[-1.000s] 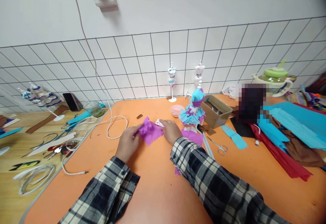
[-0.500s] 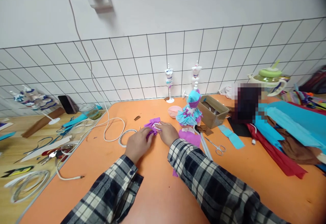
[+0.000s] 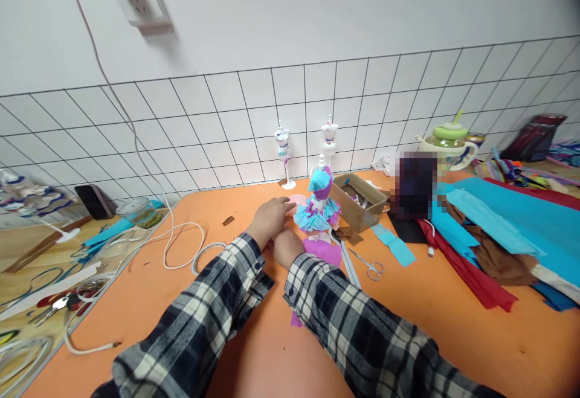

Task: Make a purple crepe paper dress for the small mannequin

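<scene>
My left hand (image 3: 268,220) stretches its fingers to the right over the table, close to a flat pink disc (image 3: 299,199). Under and beside it is my right hand (image 3: 289,248), curled closed, its fingertips hidden. The bunched purple cloth, between both hands a moment ago, is out of sight behind them. A small dress form in a turquoise and purple dress (image 3: 317,211) stands just beyond my hands. To the right of my right wrist lies a flat purple cloth piece (image 3: 324,253), partly under the sleeve. A white ring (image 3: 199,257) sits left of my left forearm.
Small scissors (image 3: 372,270) and a ruler (image 3: 350,267) lie to the right, near a cardboard box (image 3: 368,208). Turquoise cloth (image 3: 521,217) and red cloth (image 3: 473,277) cover the right side. A white cable (image 3: 183,224) loops at left. Two more dress forms stand by the wall.
My left hand has left the purple cloth and moved up and right across my right hand, fingers now extended toward the pink disc. The camera view has turned slightly right.
</scene>
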`<move>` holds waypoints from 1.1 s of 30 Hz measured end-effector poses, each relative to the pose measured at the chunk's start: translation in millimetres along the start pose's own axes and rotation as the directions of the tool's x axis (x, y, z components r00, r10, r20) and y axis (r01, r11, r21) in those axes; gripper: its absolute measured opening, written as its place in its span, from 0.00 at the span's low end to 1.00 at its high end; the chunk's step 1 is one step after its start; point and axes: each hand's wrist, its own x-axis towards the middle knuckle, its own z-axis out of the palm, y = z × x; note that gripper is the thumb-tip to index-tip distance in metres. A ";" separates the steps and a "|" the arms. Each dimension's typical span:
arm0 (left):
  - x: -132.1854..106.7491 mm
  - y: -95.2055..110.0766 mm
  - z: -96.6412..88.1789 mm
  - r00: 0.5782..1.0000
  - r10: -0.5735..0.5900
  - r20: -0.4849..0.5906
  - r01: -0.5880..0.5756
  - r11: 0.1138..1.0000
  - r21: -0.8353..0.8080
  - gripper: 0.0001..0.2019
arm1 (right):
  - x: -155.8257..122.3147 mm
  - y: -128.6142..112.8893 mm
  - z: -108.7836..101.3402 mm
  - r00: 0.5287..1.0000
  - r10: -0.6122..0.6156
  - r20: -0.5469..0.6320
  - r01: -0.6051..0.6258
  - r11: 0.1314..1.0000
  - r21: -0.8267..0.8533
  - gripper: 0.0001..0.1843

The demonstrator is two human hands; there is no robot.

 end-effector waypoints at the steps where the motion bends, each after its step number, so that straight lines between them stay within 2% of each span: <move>1: 2.5 0.6 0.9 1.000 -0.014 -0.005 0.014 1.000 0.003 0.14 | -0.1 0.5 0.5 1.000 0.001 -0.012 -0.001 1.000 0.006 0.17; 3: 4.2 2.7 3.0 0.998 -0.059 -0.031 0.060 0.998 0.006 0.10 | 0.0 1.1 1.4 1.000 0.017 -0.017 -0.017 1.000 0.009 0.16; 5: 2.6 4.6 4.7 0.990 -0.117 -0.075 0.117 0.993 0.002 0.11 | 0.4 1.7 1.5 1.000 0.016 -0.018 -0.015 1.000 0.022 0.15; 9: -12.4 -3.5 -0.7 0.945 -0.272 -0.180 0.275 0.961 -0.008 0.14 | 1.1 3.9 0.7 0.999 -0.045 -0.027 0.047 0.995 0.085 0.14; 13: -54.0 -29.6 -20.0 0.889 -0.394 -0.236 0.405 0.914 -0.001 0.18 | 2.4 6.6 1.4 0.996 -0.057 -0.066 0.068 0.982 0.176 0.19; 15: -82.7 -39.9 -26.7 0.885 -0.408 -0.225 0.424 0.905 0.024 0.17 | 3.4 7.6 2.1 0.995 -0.024 -0.096 0.045 0.974 0.221 0.20; 17: -109.3 -43.7 -25.7 0.927 -0.346 -0.144 0.356 0.933 0.047 0.13 | 4.4 8.3 2.5 0.993 0.019 -0.117 0.012 0.966 0.259 0.21; 19: -127.6 -41.5 -17.2 0.973 -0.228 -0.026 0.228 0.973 0.036 0.09 | 5.1 9.1 2.8 0.990 0.062 -0.126 -0.024 0.958 0.287 0.22; 22: -134.8 -34.6 1.6 0.991 -0.107 0.079 0.108 0.994 -0.006 0.11 | 5.1 10.5 3.4 0.987 0.089 -0.131 -0.045 0.951 0.306 0.23; 27: -124.4 -30.7 21.0 0.993 -0.066 0.096 0.071 0.996 -0.048 0.13 | 2.5 11.7 4.3 0.993 -0.030 -0.113 0.060 0.960 0.273 0.21; 30: -125.0 -31.1 21.8 0.994 -0.049 0.094 0.055 0.997 -0.059 0.14 | 2.4 11.6 5.7 0.992 -0.095 -0.084 0.111 0.969 0.221 0.18; 33: -131.2 -31.2 14.6 0.996 -0.030 0.085 0.035 0.998 -0.054 0.16 | 2.8 11.6 7.6 0.991 -0.114 -0.066 0.123 0.979 0.165 0.18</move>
